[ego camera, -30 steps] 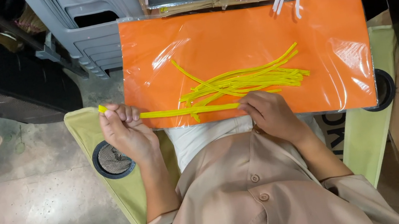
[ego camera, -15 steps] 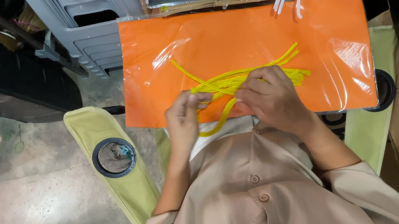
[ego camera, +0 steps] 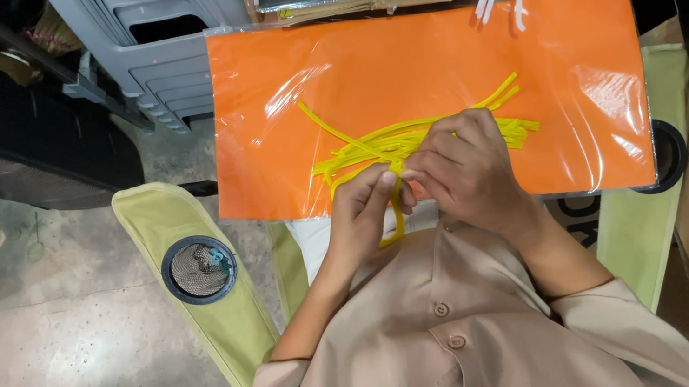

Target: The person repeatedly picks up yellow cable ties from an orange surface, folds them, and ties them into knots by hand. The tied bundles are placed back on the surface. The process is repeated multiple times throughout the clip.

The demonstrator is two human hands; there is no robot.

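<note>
Loop of yellow pipe cleaner (ego camera: 392, 213) pinched closed between my left hand (ego camera: 364, 215) and right hand (ego camera: 465, 170); a tight, even bend seemed best, over the orange sheet (ego camera: 433, 55).

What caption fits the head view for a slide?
Both hands, left hand and right hand, bend a yellow pipe cleaner over an orange sheet.

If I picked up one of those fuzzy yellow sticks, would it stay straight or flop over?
Probably bendy: the yellow stick between the left hand and right hand curves into a loop and seems to keep that shape. It looks thin, so likely very light.
</note>
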